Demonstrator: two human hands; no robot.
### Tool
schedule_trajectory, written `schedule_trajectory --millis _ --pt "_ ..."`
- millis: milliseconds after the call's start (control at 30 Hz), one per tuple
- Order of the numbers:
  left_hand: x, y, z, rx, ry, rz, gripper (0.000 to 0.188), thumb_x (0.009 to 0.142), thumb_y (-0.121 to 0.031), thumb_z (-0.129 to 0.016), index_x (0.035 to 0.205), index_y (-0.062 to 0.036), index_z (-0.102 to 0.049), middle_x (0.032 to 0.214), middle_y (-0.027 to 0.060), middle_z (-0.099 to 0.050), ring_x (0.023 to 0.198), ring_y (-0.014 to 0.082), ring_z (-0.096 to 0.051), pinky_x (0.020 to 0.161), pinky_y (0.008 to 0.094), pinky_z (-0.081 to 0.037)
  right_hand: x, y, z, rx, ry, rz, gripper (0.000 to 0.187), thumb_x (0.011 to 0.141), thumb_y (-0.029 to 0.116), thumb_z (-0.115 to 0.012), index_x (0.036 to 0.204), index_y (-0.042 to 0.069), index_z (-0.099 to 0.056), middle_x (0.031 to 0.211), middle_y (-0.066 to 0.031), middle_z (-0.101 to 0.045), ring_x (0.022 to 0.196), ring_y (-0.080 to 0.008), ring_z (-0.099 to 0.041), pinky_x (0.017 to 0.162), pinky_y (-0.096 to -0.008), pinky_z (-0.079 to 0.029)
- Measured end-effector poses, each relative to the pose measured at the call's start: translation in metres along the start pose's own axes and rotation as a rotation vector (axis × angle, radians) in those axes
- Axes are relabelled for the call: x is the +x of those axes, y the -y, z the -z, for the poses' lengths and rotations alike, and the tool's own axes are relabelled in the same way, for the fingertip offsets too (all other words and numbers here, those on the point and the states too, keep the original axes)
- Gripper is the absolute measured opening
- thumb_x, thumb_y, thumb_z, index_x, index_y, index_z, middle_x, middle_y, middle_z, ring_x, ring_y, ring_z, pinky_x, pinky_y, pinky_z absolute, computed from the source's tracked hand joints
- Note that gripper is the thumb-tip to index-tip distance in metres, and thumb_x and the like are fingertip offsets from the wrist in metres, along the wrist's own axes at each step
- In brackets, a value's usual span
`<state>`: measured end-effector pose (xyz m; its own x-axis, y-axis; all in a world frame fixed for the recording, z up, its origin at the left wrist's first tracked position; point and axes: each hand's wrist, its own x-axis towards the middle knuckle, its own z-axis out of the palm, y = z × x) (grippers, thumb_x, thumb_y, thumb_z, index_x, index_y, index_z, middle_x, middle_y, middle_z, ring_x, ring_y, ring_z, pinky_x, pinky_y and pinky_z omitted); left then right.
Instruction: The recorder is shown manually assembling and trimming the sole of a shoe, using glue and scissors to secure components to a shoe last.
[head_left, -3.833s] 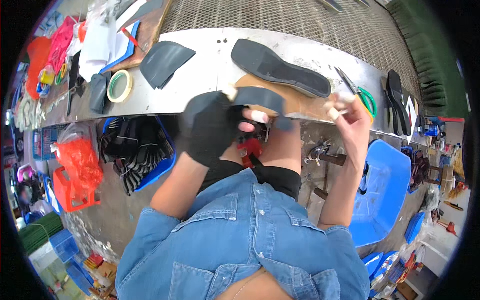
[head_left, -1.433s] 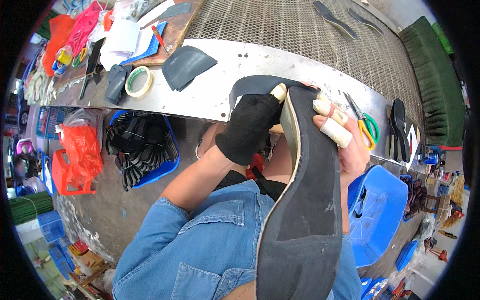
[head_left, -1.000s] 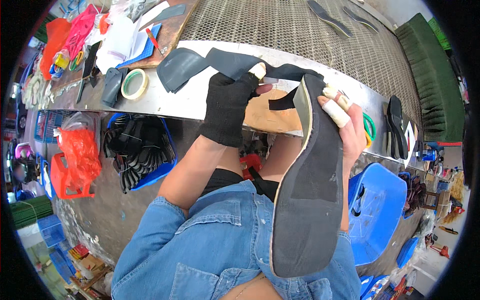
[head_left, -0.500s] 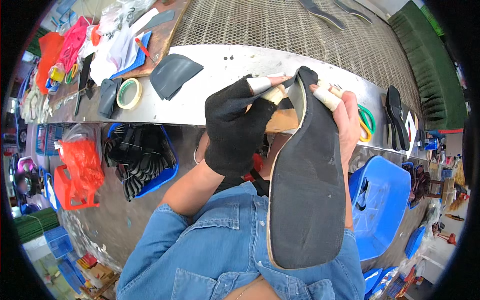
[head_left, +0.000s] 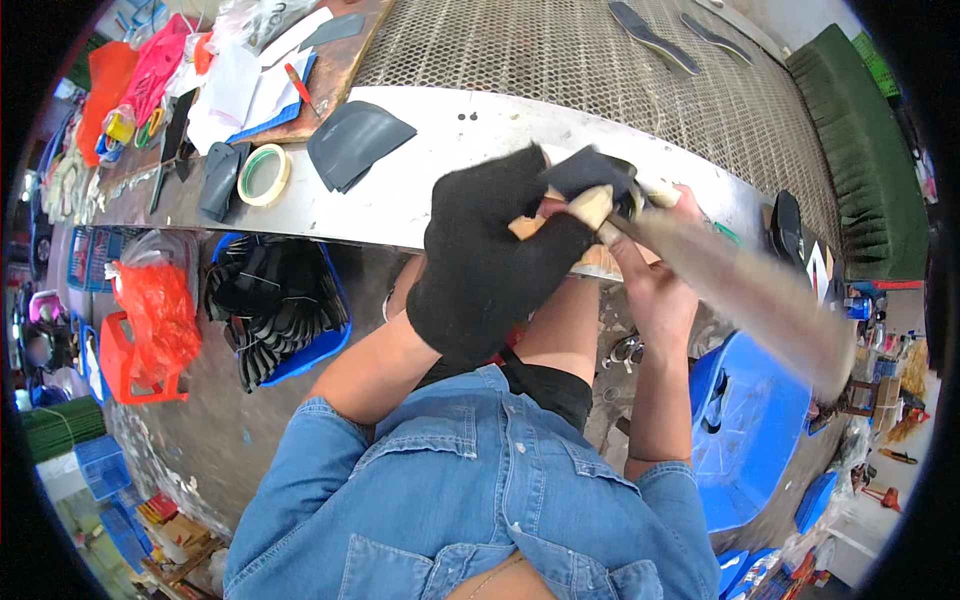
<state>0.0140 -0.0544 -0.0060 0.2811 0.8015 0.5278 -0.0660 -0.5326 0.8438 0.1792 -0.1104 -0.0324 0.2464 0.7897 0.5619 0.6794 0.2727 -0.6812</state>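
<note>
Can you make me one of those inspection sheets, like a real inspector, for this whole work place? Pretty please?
Surface: pale, scuffed metal bench top, with grey metal mesh behind.
Job's things: long, brownish-grey shoe sole, blurred; dark blue-grey flexible strip at its bench-side end.
Clutter: dark grey curved flat pieces; cream ring-shaped tape roll to their left.
Grippers: two bare hands' worth; left hand, in a black fingerless knit glove, pinches the strip; right hand, ungloved, grips the sole's end.
Cables: nothing seen for certain.
Surroundings: large blue plastic tub, lower right; red plastic stool, left.
</note>
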Motion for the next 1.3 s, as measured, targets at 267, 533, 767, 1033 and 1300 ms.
schedule_trajectory --millis 267,533,767,1033,1300 --pt "0.010 0.005 -0.004 -0.082 -0.136 0.054 0.021 0.077 -0.011 -0.070 0.066 0.0001 -0.055 0.053 0.0089 -0.051 0.047 0.0119 -0.050 0.046 0.0277 -0.038 -0.005 0.004 -0.010 0.348 0.145 -0.349 0.034 0.071 -0.002 -0.073 0.103 -0.005 -0.061 0.096 -0.0104 -0.065 0.089 -0.0170 -0.061 0.079 -0.0305 -0.048" --pt "0.012 -0.010 0.007 0.177 -0.077 -0.012 0.013 0.077 -0.010 -0.067 0.077 0.0011 -0.061 0.061 0.0116 -0.057 0.055 0.0156 -0.056 0.050 0.0280 -0.043 -0.004 0.001 -0.016 0.388 0.174 -0.326 0.037 0.070 -0.002 -0.074 0.104 -0.006 -0.061 0.098 -0.0110 -0.065 0.089 -0.0176 -0.060 0.080 -0.0303 -0.047" --pt "0.014 0.009 0.014 -0.741 -0.262 0.428 0.016 0.088 -0.015 -0.059 0.089 0.0012 -0.062 0.073 0.0064 -0.061 0.064 0.0140 -0.062 0.059 0.0251 -0.051 -0.010 -0.017 -0.013 0.002 0.069 0.003 0.065 0.075 0.002 -0.073 0.129 -0.004 -0.037 0.116 -0.0101 -0.055 0.101 -0.0182 -0.055 0.089 -0.0330 -0.045" --pt "-0.017 0.011 -0.002 -0.381 -0.080 0.214 0.030 0.083 -0.009 -0.064 0.111 0.0024 -0.057 0.100 0.0085 -0.064 0.091 0.0138 -0.060 0.080 0.0292 -0.049 0.003 0.013 -0.014 -0.234 -0.098 0.199 0.031 0.070 0.003 -0.063 0.101 0.003 -0.065 0.082 -0.0070 -0.049 0.075 -0.0209 -0.052 0.063 -0.0290 -0.041" --pt "-0.020 0.001 0.004 -0.363 -0.066 0.156 0.022 0.088 -0.008 -0.057 0.107 0.0029 -0.061 0.094 0.0087 -0.066 0.085 0.0130 -0.062 0.076 0.0273 -0.049 0.006 0.016 -0.007 -0.213 -0.070 0.183 0.032 0.067 0.006 -0.063 0.099 0.003 -0.066 0.082 -0.0105 -0.050 0.074 -0.0252 -0.053 0.063 -0.0335 -0.041"
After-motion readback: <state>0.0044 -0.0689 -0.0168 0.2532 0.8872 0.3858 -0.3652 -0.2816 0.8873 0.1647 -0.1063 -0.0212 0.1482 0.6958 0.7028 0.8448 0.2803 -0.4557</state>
